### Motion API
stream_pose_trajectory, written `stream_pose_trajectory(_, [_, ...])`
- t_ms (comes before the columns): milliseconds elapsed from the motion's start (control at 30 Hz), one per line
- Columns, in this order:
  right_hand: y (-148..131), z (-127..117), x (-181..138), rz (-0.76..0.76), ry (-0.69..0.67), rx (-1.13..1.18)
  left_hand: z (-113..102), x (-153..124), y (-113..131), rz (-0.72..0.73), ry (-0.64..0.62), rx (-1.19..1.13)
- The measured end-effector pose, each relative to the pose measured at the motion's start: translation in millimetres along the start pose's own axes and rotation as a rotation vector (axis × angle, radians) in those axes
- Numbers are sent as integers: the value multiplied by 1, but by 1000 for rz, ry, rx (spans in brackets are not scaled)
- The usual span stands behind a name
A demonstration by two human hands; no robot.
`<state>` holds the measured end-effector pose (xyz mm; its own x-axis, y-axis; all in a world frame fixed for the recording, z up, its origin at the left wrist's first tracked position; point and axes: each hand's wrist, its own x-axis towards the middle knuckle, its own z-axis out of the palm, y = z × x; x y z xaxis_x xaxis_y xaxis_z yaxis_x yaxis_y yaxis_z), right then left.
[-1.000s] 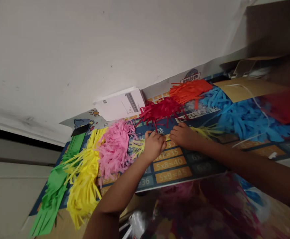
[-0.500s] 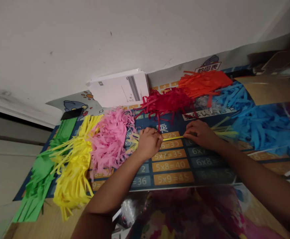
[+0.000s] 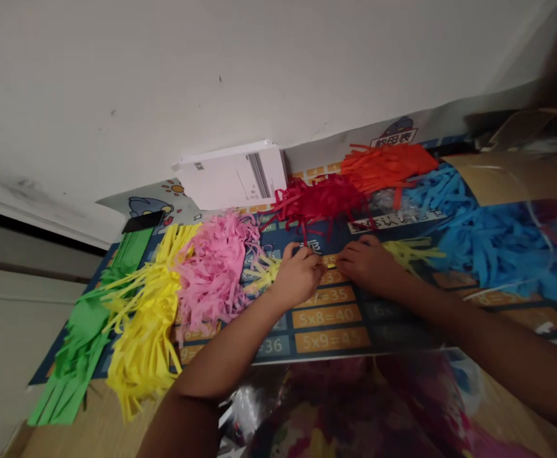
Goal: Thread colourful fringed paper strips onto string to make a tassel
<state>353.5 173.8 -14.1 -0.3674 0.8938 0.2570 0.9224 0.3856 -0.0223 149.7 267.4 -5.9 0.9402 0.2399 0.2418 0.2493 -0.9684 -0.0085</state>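
A yellow paper tassel (image 3: 265,273) lies across the mat, fringed at both ends, with a narrow twisted middle. My left hand (image 3: 300,273) is closed on that middle from the left, its fingertips pinching. From the right, my right hand (image 3: 366,262) is also closed on it, fingers bent over the strip. Only a short bit of yellow shows between the two hands. Pale yellow fringe spreads out beyond each hand, and pink tissue tassels (image 3: 216,267) lie just left of the left end.
Yellow (image 3: 142,343) and green (image 3: 80,337) tassels hang over the mat's left edge. Red (image 3: 323,196), orange (image 3: 390,165) and blue (image 3: 502,248) ones lie behind and to the right. A white box (image 3: 235,175) leans on the wall. Times tables cover the mat (image 3: 333,340).
My hands have come closer together along the yellow tassel, so less of its twisted middle shows. My right hand shifted left and my left hand slightly right.
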Motion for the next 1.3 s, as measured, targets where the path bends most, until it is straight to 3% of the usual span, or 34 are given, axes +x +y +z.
stream_pose_trajectory(200, [-15, -11, 15, 1, -38, -71, 5, 5, 4, -16, 92, 25])
stream_pose_trajectory(300, [-24, -24, 14, 94, 6, -67, -9, 1, 6, 19, 208, 64])
stream_pose_trajectory(400, [-31, -47, 8, 250, 54, 327, -39, -11, 11, 93, 342, 58])
stream_pose_trajectory(533, [-34, -74, -1, 349, -70, 1102, -83, -24, 28, 139, 421, 5])
stream_pose_trajectory(600, [-39, -79, -5, 418, -83, 1349, -96, -26, 40, 146, 470, -36])
stream_pose_trajectory(700, [-56, -78, -11, 491, 19, 1547, -98, -29, 59, 69, 588, -149])
stream_pose_trajectory(867, [-93, -61, -21, 634, 307, 1656, -77, -36, 87, -262, 638, -437])
stream_pose_trajectory(967, [-103, -53, -22, 711, 443, 1738, -68, -37, 96, -389, 647, -574])
stream_pose_trajectory(1133, [-109, -49, -24, 715, 536, 1716, -62, -35, 100, -383, 645, -746])
stream_pose_trajectory(1300, [-104, -51, -33, 662, 478, 1288, -57, -36, 98, -374, 642, -813])
